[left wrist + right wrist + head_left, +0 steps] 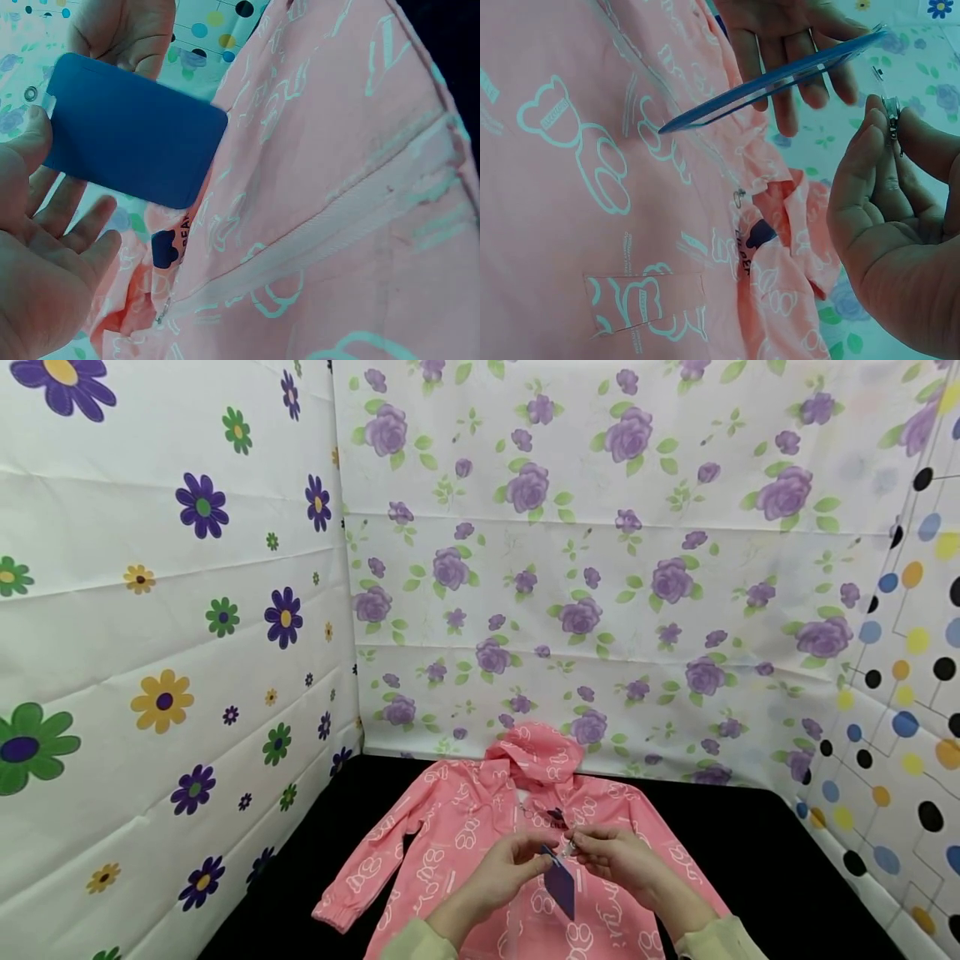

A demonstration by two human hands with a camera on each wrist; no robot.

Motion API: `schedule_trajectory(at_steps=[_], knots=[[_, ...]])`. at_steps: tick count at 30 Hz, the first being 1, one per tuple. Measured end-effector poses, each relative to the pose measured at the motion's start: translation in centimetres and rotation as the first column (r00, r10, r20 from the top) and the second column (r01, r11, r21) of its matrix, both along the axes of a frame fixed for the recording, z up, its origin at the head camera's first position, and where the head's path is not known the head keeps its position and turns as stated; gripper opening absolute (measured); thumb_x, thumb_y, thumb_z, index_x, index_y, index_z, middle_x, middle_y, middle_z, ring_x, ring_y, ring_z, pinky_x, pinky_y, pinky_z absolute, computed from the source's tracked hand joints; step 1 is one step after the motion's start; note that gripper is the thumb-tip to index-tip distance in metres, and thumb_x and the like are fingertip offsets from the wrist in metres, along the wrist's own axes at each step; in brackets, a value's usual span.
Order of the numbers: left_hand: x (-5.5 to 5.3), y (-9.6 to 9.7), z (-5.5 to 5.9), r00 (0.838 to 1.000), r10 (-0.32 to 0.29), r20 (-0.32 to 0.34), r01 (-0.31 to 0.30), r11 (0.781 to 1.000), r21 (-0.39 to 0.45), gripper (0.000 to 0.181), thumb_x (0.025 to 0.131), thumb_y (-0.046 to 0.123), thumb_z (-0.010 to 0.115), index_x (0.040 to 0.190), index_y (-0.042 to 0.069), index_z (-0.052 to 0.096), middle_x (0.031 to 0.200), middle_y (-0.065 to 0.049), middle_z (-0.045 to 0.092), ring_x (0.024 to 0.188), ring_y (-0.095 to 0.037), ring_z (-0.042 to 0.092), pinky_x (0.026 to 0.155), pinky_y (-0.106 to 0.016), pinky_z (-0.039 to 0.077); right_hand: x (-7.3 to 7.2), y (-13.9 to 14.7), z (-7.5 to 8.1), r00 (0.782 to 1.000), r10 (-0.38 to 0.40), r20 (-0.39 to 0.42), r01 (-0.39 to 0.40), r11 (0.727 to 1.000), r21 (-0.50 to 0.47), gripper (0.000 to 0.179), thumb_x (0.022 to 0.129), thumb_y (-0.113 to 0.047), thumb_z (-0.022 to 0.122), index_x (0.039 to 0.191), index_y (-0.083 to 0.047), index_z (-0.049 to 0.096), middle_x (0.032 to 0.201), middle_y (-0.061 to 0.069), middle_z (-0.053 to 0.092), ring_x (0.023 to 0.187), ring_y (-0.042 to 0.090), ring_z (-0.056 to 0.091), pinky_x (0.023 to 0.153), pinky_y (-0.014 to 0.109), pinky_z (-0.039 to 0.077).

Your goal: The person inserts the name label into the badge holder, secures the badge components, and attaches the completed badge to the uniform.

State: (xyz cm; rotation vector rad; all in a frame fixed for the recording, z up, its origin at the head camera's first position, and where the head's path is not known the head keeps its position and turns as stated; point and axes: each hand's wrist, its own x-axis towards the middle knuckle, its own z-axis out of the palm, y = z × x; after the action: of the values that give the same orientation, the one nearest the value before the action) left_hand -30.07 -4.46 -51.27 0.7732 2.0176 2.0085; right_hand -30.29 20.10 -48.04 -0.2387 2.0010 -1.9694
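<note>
My left hand (510,864) pinches a flat blue card holder (560,889) near its top edge, between thumb and fingers. The holder (135,135) shows its plain blue back in the left wrist view and is nearly edge-on in the right wrist view. A small metal badge clip (891,112) is pinched between the thumb and fingertips of my right hand (900,187), close beside the holder's top end. Both hands are over a pink hooded jacket (465,852) with white bear outlines, lying spread with its hood away from me.
Under the jacket is a black tabletop (750,852). A zipper (315,232) runs down the jacket's front, and a dark bear print (761,234) sits near the collar. Patterned cloth walls (525,568) stand at the back and both sides.
</note>
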Motion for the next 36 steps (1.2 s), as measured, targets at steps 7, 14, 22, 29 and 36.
schedule_trajectory(at_steps=[7,14,22,29,36], knots=[[0.3,0.1,-0.2,0.997,0.071,-0.007,-0.071,0.996,-0.057,0.021,0.105,0.021,0.072,0.12,0.007,0.075,0.106,0.0,0.075,0.095,-0.013,0.069,0.082,-0.025,0.057,0.1,-0.2,-0.2,0.998,-0.068,-0.018,0.068,0.998,0.007,0.029,0.106,-0.025,0.07,0.122,-0.001,0.071,0.099,0.001,0.076,0.092,0.012,0.072,0.08,0.024,0.059],[0.6,-0.1,0.0,0.996,0.076,0.037,-0.073,0.995,-0.066,0.02,0.102,0.025,0.076,0.113,0.009,0.079,0.097,-0.001,0.076,0.084,-0.016,0.07,0.072,-0.026,0.058,0.3,-0.8,0.1,0.994,-0.102,-0.049,0.106,0.991,0.081,0.039,0.104,-0.03,0.074,0.122,0.004,0.07,0.101,0.004,0.077,0.093,0.018,0.072,0.086,0.034,0.061],[0.7,-0.2,-0.1,0.995,0.088,0.052,-0.083,0.993,-0.085,0.018,0.102,0.022,0.076,0.113,0.009,0.08,0.099,-0.001,0.075,0.086,-0.015,0.068,0.073,-0.028,0.056,0.5,-1.2,-0.3,0.989,-0.12,-0.087,0.132,0.981,0.145,0.042,0.101,-0.038,0.077,0.119,-0.001,0.069,0.102,0.006,0.077,0.094,0.022,0.071,0.087,0.039,0.06],[0.5,-0.1,-0.3,0.992,0.117,0.048,-0.112,0.99,-0.09,0.015,0.1,0.02,0.077,0.107,0.007,0.079,0.093,0.0,0.074,0.078,-0.014,0.065,0.067,-0.025,0.052,0.7,-1.7,0.0,0.985,-0.113,-0.127,0.134,0.976,0.171,0.037,0.101,-0.03,0.077,0.12,0.0,0.068,0.103,0.008,0.077,0.095,0.025,0.072,0.089,0.043,0.06],[0.4,-0.1,-0.5,0.99,0.142,0.022,-0.138,0.983,-0.117,0.012,0.098,0.019,0.077,0.102,0.007,0.077,0.089,0.001,0.069,0.078,-0.013,0.061,0.068,-0.025,0.049,1.3,-2.3,0.3,0.981,-0.077,-0.176,0.114,0.972,0.207,0.039,0.099,-0.032,0.08,0.119,0.0,0.068,0.102,0.008,0.078,0.095,0.029,0.071,0.086,0.042,0.06]])
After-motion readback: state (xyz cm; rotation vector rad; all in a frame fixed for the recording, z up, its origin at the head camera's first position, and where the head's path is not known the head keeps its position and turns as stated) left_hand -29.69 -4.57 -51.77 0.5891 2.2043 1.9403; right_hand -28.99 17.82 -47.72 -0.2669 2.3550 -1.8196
